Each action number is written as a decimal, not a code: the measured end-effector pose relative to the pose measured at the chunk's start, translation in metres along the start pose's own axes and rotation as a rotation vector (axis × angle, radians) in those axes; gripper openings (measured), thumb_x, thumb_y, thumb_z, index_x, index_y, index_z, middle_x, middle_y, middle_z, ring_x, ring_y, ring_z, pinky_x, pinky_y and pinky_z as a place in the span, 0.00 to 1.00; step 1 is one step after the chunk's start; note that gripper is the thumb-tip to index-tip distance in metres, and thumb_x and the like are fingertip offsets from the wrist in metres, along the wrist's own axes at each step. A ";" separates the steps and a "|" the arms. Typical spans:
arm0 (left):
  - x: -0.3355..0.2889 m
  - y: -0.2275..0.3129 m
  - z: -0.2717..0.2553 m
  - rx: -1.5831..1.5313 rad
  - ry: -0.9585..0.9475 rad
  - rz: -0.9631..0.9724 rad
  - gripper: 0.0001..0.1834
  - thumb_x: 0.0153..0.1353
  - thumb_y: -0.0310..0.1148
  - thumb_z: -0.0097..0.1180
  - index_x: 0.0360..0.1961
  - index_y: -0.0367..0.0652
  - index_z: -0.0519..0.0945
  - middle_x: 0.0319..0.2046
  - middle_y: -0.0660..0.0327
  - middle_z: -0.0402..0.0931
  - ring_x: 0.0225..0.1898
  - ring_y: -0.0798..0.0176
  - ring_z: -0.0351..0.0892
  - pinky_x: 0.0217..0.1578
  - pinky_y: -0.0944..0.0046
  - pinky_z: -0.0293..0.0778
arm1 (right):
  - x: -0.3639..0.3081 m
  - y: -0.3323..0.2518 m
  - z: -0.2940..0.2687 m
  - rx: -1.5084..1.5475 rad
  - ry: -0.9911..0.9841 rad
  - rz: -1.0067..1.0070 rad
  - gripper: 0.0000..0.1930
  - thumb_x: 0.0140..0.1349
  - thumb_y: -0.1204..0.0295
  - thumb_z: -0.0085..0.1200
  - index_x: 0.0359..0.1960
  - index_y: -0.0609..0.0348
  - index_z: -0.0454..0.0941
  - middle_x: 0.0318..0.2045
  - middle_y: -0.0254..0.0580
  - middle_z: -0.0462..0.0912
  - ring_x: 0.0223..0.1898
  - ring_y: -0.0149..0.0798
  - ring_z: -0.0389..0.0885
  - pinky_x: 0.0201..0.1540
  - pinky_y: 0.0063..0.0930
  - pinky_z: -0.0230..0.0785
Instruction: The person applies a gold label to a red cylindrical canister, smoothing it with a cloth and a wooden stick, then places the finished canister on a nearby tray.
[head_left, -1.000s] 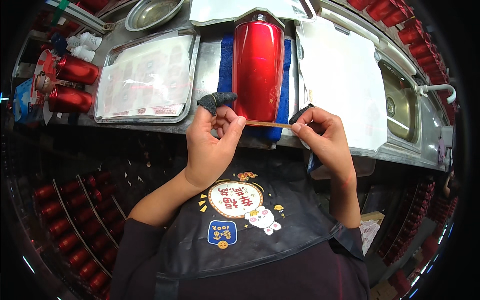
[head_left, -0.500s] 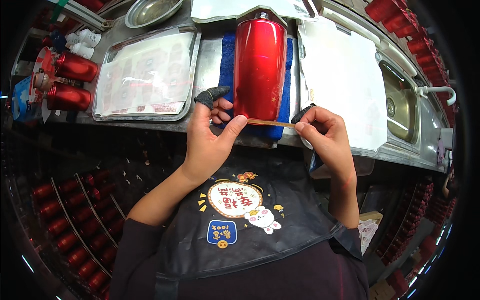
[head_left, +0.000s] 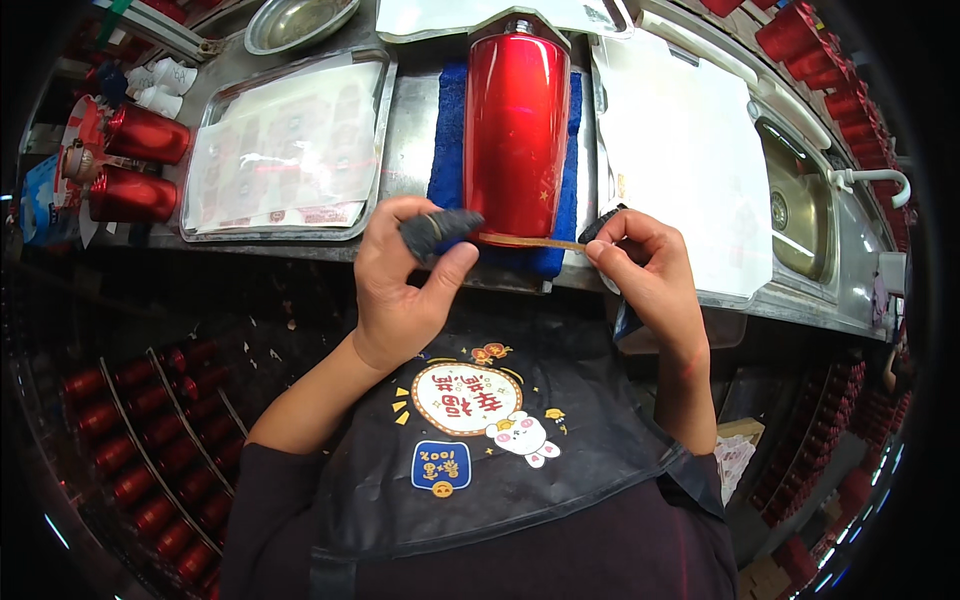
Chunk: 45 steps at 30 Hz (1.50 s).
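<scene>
A glossy red tapered cylinder (head_left: 518,130) lies lengthwise over a blue towel (head_left: 450,130), its far end against a metal fitting (head_left: 520,26). Small gold star marks show near its close end. Across that end runs a thin gold-brown strip (head_left: 535,242). My right hand (head_left: 645,265) pinches the strip's right end between thumb and a black-covered index finger. At the strip's left end is my left hand (head_left: 410,280), its black-wrapped index finger stretched to the cylinder's lower left edge. The left thumb sits just below that finger, seemingly apart from the strip.
To the left, a metal tray (head_left: 388,120) carries printed sheets, beside two red cups (head_left: 148,134). A white sheet-covered board (head_left: 680,170) lies right, before a sink (head_left: 800,215) with a white faucet (head_left: 880,180). Racks of red vessels (head_left: 150,430) stand below the counter.
My left index finger has swung down and right onto the cylinder's edge, and the left thumb has drawn back from the strip. The right hand keeps its pinch.
</scene>
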<state>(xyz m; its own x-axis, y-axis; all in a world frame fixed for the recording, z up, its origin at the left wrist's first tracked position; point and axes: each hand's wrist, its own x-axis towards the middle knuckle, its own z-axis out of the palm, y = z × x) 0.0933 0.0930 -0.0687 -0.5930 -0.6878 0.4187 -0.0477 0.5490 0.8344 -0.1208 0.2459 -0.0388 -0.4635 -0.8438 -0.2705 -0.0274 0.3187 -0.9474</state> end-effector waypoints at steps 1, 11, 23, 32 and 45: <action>0.000 0.000 0.000 0.037 -0.028 0.067 0.13 0.54 0.25 0.72 0.42 0.39 0.86 0.43 0.58 0.75 0.36 0.63 0.77 0.37 0.66 0.74 | 0.001 0.000 0.001 -0.003 0.001 -0.005 0.06 0.65 0.75 0.60 0.30 0.61 0.78 0.24 0.21 0.73 0.26 0.15 0.65 0.27 0.13 0.54; -0.006 -0.017 -0.002 0.151 -0.061 0.187 0.13 0.48 0.22 0.74 0.36 0.40 0.86 0.39 0.59 0.78 0.37 0.56 0.78 0.38 0.61 0.74 | 0.007 0.011 0.006 -0.140 0.051 -0.054 0.07 0.64 0.74 0.61 0.30 0.61 0.77 0.23 0.20 0.72 0.25 0.14 0.65 0.26 0.14 0.52; 0.041 0.014 0.013 0.458 -0.204 0.685 0.07 0.43 0.31 0.65 0.24 0.49 0.78 0.40 0.68 0.76 0.42 0.61 0.75 0.44 0.57 0.68 | 0.010 0.012 0.010 -0.158 0.054 -0.047 0.07 0.64 0.74 0.62 0.30 0.62 0.78 0.22 0.21 0.73 0.24 0.14 0.65 0.25 0.14 0.53; 0.022 -0.020 0.008 0.216 -0.040 0.555 0.20 0.40 0.21 0.75 0.38 0.44 0.84 0.44 0.58 0.80 0.45 0.50 0.79 0.49 0.50 0.76 | 0.009 0.002 0.012 -0.066 -0.044 -0.068 0.07 0.62 0.73 0.64 0.31 0.62 0.80 0.25 0.25 0.77 0.27 0.16 0.70 0.29 0.13 0.60; 0.043 -0.006 0.022 0.369 -0.194 0.788 0.10 0.37 0.29 0.67 0.23 0.47 0.78 0.45 0.64 0.80 0.47 0.56 0.78 0.52 0.47 0.73 | 0.008 0.007 0.011 -0.055 0.002 -0.005 0.07 0.61 0.72 0.64 0.30 0.63 0.81 0.25 0.26 0.78 0.25 0.18 0.69 0.27 0.15 0.60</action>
<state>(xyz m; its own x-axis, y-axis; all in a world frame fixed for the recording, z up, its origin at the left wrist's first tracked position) 0.0501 0.0709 -0.0638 -0.6869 0.0280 0.7262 0.1952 0.9697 0.1472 -0.1147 0.2363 -0.0499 -0.4653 -0.8446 -0.2650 -0.0788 0.3377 -0.9379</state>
